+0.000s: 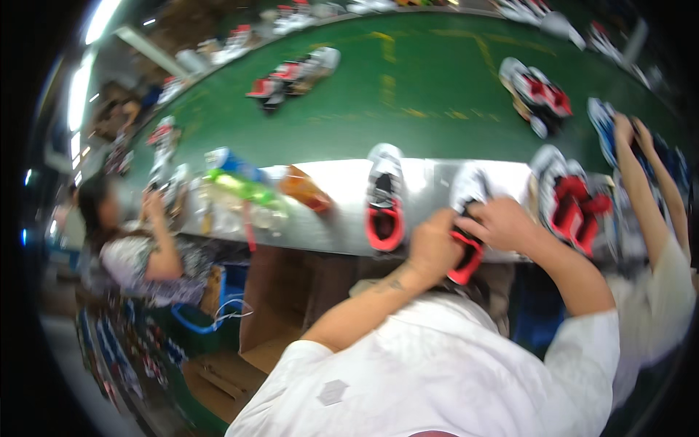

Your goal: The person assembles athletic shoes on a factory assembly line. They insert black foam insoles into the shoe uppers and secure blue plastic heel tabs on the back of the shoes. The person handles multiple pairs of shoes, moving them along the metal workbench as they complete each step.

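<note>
At 10 to 11 o'clock from our left hand [435, 246], a loose shoe [384, 195] sits on the counter [342, 239], toe at 12. Our left hand is clamped on the opening of the held shoe [470, 188], which lies at its 2 o'clock, over the counter's near edge. That shoe's long axis runs 12 to 6, toe away from us. At its 3 o'clock, our right hand [504, 223] grips too, equally near; we cannot tell what its fingertips pinch.
</note>
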`<act>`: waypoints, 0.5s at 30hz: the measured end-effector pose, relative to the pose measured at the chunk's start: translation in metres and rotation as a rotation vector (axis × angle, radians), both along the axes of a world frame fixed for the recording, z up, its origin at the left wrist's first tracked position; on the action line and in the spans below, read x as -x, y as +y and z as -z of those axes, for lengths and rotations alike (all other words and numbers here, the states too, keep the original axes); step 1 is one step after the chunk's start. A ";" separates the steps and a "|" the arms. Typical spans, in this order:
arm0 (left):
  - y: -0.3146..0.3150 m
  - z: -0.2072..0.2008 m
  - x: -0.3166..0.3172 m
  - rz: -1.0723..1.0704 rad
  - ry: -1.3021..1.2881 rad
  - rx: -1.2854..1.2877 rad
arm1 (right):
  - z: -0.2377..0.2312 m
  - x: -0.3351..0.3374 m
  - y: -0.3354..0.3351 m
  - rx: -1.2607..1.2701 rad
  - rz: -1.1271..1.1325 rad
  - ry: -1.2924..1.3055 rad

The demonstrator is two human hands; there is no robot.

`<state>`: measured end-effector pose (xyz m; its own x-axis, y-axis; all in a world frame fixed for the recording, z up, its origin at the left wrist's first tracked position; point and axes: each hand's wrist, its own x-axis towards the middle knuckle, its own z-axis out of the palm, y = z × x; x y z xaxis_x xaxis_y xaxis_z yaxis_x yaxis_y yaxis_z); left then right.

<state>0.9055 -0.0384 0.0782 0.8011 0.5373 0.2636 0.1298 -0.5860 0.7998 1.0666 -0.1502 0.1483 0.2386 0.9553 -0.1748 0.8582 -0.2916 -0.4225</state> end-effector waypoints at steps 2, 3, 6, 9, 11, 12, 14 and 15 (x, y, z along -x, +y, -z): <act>-0.003 -0.004 0.002 0.033 -0.036 -0.087 | -0.008 0.002 -0.009 -0.259 -0.096 0.031; -0.002 -0.005 0.003 0.063 -0.066 -0.136 | -0.008 -0.003 -0.012 -0.264 -0.118 0.124; -0.005 -0.007 0.006 0.129 -0.037 -0.168 | -0.018 0.001 -0.016 -0.184 -0.150 0.174; -0.004 -0.004 0.013 0.148 -0.049 -0.210 | -0.029 0.019 -0.013 0.120 0.016 0.150; -0.004 -0.004 0.015 0.154 -0.025 -0.223 | -0.020 0.022 -0.021 -0.033 0.030 0.166; -0.004 -0.004 0.015 0.157 -0.019 -0.224 | -0.018 0.022 -0.023 -0.190 -0.004 0.141; -0.005 -0.006 0.014 0.162 -0.008 -0.227 | -0.013 0.022 -0.024 -0.503 -0.074 0.087; -0.003 -0.006 0.014 0.172 -0.016 -0.203 | -0.009 0.019 -0.025 -0.412 -0.103 0.095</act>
<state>0.8917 -0.0418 0.0840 0.8707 0.3289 0.3656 0.0029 -0.7469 0.6650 1.0473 -0.1748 0.1575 0.1392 0.9679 0.2091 0.8257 0.0031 -0.5641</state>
